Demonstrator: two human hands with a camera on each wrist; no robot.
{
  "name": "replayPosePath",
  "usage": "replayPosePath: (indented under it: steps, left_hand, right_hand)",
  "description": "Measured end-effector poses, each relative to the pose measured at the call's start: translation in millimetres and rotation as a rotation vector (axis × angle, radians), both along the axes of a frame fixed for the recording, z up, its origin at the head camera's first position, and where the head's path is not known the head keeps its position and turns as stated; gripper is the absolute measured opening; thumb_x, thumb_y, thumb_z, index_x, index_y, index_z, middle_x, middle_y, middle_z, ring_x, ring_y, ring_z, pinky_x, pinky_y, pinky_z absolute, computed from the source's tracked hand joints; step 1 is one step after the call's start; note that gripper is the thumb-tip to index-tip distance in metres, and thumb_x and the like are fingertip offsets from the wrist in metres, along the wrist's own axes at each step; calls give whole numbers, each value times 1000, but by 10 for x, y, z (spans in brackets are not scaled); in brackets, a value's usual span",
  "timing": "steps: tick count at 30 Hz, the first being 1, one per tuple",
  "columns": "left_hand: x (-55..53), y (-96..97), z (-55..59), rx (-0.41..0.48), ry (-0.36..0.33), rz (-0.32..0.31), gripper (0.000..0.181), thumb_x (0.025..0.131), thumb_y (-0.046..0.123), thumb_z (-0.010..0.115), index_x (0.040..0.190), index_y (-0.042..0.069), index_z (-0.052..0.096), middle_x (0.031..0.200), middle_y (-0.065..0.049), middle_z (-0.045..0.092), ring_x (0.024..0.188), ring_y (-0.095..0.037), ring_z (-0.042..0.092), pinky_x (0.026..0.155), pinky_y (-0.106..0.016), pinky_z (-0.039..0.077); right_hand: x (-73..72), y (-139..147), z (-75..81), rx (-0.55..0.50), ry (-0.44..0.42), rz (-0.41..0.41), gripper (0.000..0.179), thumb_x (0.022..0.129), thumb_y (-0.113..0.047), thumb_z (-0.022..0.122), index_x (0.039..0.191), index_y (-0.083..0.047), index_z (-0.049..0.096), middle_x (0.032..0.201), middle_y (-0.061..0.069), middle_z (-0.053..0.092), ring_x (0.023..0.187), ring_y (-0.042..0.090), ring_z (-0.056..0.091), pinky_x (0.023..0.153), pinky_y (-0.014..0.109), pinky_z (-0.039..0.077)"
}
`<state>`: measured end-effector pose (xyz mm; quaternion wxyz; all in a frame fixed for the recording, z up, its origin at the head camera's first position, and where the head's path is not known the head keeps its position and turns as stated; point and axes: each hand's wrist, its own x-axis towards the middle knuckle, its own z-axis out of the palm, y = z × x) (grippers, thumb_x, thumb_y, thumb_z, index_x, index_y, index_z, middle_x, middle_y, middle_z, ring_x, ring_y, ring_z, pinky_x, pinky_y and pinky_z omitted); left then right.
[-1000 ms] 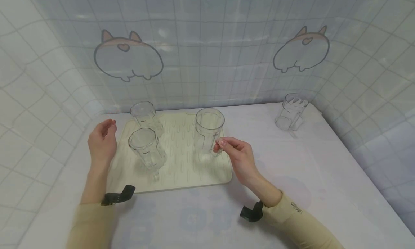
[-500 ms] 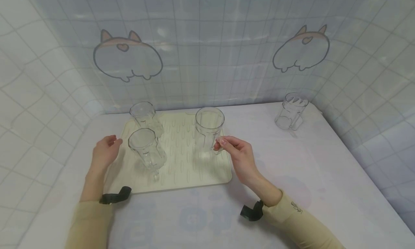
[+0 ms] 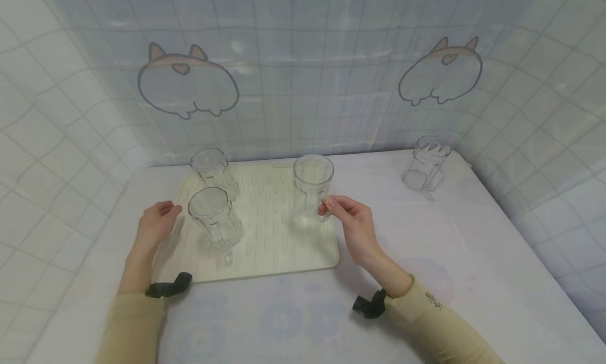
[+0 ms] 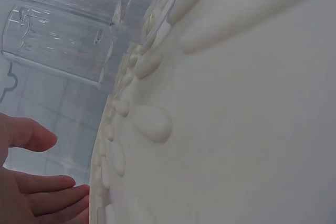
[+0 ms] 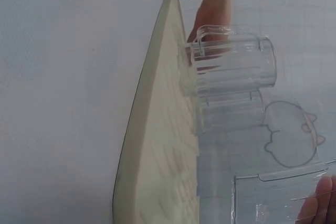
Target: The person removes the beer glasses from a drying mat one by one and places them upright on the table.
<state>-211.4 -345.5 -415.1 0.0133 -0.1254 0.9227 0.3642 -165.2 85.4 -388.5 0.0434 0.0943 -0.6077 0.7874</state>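
My right hand (image 3: 355,227) pinches the handle of a clear mug (image 3: 312,182), held upright over the right part of a cream ribbed drying mat (image 3: 270,264). In the right wrist view, a gap shows between this mug's base (image 5: 234,200) and the mat (image 5: 139,166). Two other clear mugs stand on the mat's left side, one in front (image 3: 210,211) and one behind (image 3: 209,167). Beside the mat's left edge is my left hand (image 3: 155,224), its fingers loosely bent and holding nothing. The left wrist view shows that hand's thumb and fingers (image 4: 52,190) apart.
A further clear mug (image 3: 421,167) stands at the table's back right corner. White tile-patterned sheeting (image 3: 317,74) rises behind the table and at both sides. A white patterned cloth (image 3: 284,322) covers the table.
The mug in my right hand has shifted slightly right and up in the head view. My left hand has come nearer, toward the front left mug. The other mugs stay where they were.
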Motion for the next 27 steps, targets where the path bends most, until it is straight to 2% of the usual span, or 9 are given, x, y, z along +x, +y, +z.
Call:
replayPosePath:
  steps: [13, 27]
  left_hand:
    - [21, 3, -6, -24, 5, -11, 66, 99, 41, 34, 140, -11, 30, 136, -33, 40, 125, -49, 38, 101, -57, 34]
    - [35, -3, 14, -8, 14, -14, 65, 98, 40, 34, 139, -10, 32, 136, -33, 41, 125, -48, 38, 101, -56, 35]
  right_hand:
    - [-148, 142, -48, 26, 23, -48, 31, 90, -19, 63, 104, 8, 65, 81, 3, 68, 86, 20, 63, 95, 35, 43]
    - [-327, 329, -75, 24, 27, -121, 29, 89, -19, 64, 103, 6, 66, 80, 3, 69, 83, 17, 63, 92, 32, 44]
